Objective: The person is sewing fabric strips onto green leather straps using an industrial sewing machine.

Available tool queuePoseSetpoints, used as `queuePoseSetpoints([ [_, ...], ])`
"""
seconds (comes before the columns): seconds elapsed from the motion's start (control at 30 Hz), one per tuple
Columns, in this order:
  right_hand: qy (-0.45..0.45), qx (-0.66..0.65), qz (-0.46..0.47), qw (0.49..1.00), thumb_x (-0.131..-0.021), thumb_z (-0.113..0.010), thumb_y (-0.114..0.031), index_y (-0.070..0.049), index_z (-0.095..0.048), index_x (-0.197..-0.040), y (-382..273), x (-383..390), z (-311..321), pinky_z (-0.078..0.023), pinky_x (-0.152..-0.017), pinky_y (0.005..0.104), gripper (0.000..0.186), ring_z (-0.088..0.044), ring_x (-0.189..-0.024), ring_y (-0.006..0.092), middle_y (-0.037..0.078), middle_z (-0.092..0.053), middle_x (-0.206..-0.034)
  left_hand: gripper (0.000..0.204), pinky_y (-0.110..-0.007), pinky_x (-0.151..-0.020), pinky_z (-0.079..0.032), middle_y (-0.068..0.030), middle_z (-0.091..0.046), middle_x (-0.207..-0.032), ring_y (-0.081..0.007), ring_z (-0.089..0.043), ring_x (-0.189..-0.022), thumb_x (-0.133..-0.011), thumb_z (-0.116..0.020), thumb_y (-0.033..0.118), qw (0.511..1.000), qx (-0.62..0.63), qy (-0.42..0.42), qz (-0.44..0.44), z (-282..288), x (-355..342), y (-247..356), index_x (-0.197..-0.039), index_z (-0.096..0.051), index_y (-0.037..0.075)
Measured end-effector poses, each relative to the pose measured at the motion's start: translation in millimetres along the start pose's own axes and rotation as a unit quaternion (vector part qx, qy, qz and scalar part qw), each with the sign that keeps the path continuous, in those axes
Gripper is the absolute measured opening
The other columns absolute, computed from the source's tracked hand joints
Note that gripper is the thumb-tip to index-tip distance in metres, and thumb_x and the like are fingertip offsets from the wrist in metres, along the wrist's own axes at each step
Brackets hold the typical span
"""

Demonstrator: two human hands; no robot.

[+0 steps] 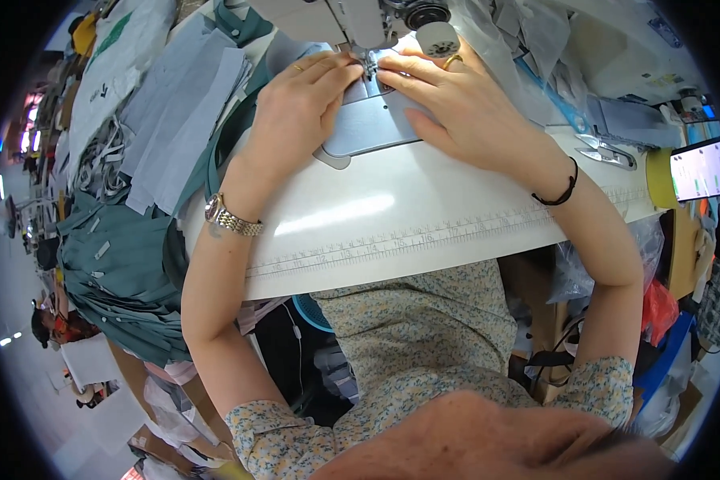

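Observation:
Both hands meet at the presser foot (pixel 370 66) of a white sewing machine (pixel 340 18). My left hand (pixel 296 102) lies left of the foot, fingers bent and held together, tips at the metal plate; whatever they hold is hidden. Right of the foot, my right hand (pixel 464 104) rests with fingers stretched out and thumb apart. Its far fingers are partly behind a round machine knob (pixel 438 39). The grey metal needle plate (pixel 372 126) shows between my wrists. Pale blue-grey cloth (pixel 290 53) sits just beyond my left hand. Beside my left forearm runs a green fabric strip (pixel 216 152).
Green garments (pixel 116 264) hang off the table's left side, near stacked grey-blue cut pieces (pixel 180 112). Thread snips (pixel 608 154) lie right of my right forearm, near a lit phone (pixel 700 170) and a yellow tape roll (pixel 660 178). A printed ruler (pixel 400 240) follows the front edge.

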State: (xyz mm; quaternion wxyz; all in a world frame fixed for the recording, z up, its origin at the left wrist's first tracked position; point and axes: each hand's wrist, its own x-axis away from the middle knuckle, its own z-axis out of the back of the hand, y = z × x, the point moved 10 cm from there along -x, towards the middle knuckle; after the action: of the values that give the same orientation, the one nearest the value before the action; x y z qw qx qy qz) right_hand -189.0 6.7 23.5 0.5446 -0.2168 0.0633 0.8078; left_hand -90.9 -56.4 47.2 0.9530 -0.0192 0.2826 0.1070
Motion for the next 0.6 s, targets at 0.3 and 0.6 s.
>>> queuePoseSetpoints([
  [0.3,0.031,-0.012,0.032,0.999,-0.089,-0.06,-0.015,-0.004,-0.064,-0.122,-16.2,-11.1,5.2,-0.037,-0.105,0.0478,0.035,-0.057,-0.12,0.0245,0.007,-0.061,-0.132,0.019,-0.037,-0.093,-0.055,-0.0088,-0.07,-0.117,-0.027,-0.066,-0.112,-0.092,-0.062,0.007,0.999,-0.012,0.005,0.032,7.0,11.4,-9.2,-0.11,-0.068,0.007],
  [0.6,0.193,-0.044,0.154,0.968,-0.082,-0.064,-0.011,-0.007,-0.069,-0.103,-48.8,-3.2,44.8,-0.054,-0.084,0.0376,0.022,-0.067,-0.093,0.025,0.006,-0.07,-0.101,0.015,-0.043,-0.089,-0.053,-0.015,-0.069,-0.106,-0.0338,-0.065,-0.102,-0.08,-0.068,0.009,0.987,0.133,-0.091,-0.013,39.2,46.6,56.5,-0.092,-0.062,0.003],
])
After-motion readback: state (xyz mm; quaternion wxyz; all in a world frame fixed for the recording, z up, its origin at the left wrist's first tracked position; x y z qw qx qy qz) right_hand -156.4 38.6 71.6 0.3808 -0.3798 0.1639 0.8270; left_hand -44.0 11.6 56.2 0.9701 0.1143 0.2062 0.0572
